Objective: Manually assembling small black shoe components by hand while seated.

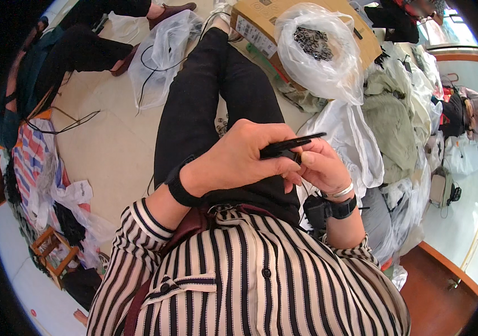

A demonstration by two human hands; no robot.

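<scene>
My left hand (244, 154) is closed, gripping black strips (290, 145) between thumb and fingers above my lap. The strips look flat and narrow, with one thin end sticking out to the right. Against them, my right hand (323, 165) has its thumb and fingers pinched together. A small dark piece shows between the two thumbs, too small to name, and the fingers partly hide it. Beyond my knees, a clear plastic bag (288, 56) stands open with a pile of small dark metal pieces (313, 43) inside, resting on a cardboard box (250, 40).
More small pieces (223, 124) lie between my legs. White bags and grey-green cloth (390, 120) are heaped to the right. A clear plastic bag with a black cord (158, 61) lies on the floor ahead left, near a seated person's legs (82, 56). A wooden stool (54, 255) stands lower left.
</scene>
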